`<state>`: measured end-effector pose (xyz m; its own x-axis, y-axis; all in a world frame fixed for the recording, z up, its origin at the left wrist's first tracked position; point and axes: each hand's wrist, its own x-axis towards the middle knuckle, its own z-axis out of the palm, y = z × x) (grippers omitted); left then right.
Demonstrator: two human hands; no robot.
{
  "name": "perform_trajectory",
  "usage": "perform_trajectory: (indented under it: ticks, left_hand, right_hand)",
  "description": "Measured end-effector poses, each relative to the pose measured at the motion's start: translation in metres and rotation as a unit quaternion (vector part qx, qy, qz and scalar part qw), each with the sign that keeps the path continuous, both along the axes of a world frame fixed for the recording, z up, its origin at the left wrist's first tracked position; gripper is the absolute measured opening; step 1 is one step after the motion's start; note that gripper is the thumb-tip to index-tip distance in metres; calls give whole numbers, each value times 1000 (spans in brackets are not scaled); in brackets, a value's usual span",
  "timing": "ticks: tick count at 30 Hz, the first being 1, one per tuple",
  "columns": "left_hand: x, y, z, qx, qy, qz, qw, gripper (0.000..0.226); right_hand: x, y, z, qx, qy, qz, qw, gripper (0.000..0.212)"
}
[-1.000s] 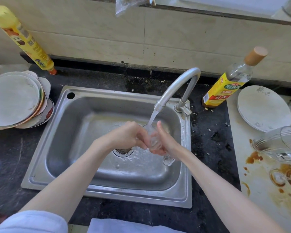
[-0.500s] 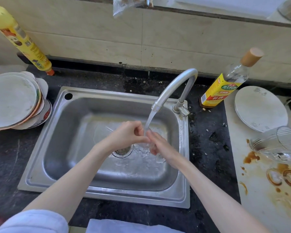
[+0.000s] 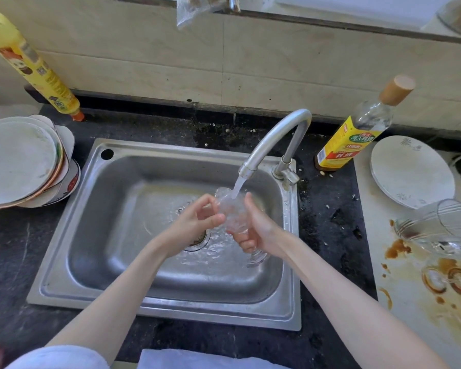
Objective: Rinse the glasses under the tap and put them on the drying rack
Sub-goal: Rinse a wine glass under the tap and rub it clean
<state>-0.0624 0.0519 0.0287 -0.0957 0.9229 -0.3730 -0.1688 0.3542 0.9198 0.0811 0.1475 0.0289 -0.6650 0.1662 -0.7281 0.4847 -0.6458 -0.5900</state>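
A clear stemmed glass [image 3: 230, 209] is tilted under the running tap [image 3: 270, 139], and water pours into its mouth. My right hand [image 3: 258, 230] grips the glass around its bowl and stem, with the foot [image 3: 256, 258] showing below my fingers. My left hand [image 3: 197, 219] touches the glass's left side with thumb and fingertips. Both hands are over the steel sink [image 3: 112, 262], near the drain. More glasses [image 3: 437, 225] lie on their sides on the stained white board at the right.
Stacked plates [image 3: 19, 161] sit left of the sink, with a yellow bottle [image 3: 35, 67] leaning on the wall behind. A yellow-labelled glass bottle [image 3: 357, 131] and a white plate [image 3: 410, 169] stand right of the tap. Brown stains [image 3: 397, 247] mark the board.
The glass has been turned and raised so its mouth meets the stream. My left hand has shifted from covering the bowl to its left side.
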Motion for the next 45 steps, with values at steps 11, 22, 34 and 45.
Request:
perform_trajectory:
  ticks: [11, 22, 34, 45]
  left_hand:
    - [22, -2, -28, -29, -242, 131, 961, 51]
    - [23, -7, -29, -31, -401, 227, 887, 46]
    - [25, -2, -25, -40, -528, 366, 766, 48]
    - [23, 3, -26, -31, -541, 365, 757, 46]
  right_hand:
    - [25, 31, -1, 171, -157, -143, 962, 37]
    - [31, 63, 7, -157, -32, -506, 848, 20]
    - [42, 73, 22, -271, 64, -582, 764, 22]
    - [52, 96, 20, -286, 102, -602, 739, 31]
